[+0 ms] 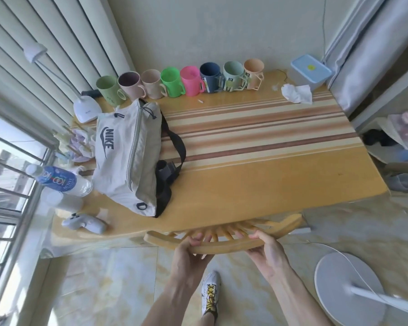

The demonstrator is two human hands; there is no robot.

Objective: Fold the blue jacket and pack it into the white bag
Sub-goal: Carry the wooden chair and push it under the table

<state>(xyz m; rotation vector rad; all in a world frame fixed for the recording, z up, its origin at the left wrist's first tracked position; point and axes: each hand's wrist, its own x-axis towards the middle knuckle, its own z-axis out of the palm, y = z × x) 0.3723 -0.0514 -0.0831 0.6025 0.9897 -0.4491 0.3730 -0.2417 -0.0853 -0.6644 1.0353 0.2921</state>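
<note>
Striped table [257, 142] carries the zipped white bag [125, 158] near the cups [174, 81], no jacket shows, and both the left hand [191, 248] and right hand [266, 245] grip the chair [222, 241], which could jolt the table and topple cups.

Both hands grip the curved top rail of a pale wooden chair [222, 241] tucked under the near edge of a yellow wooden table with brown and cream stripes [269, 175]. The left hand [189, 250] and right hand [266, 248] wrap it with fingers over the rail. On the table's left part lies a white fabric bag with a dark strap [125, 161], zipped. Along the table's far edge stand 8 coloured plastic mugs [172, 82] in a row.
</note>
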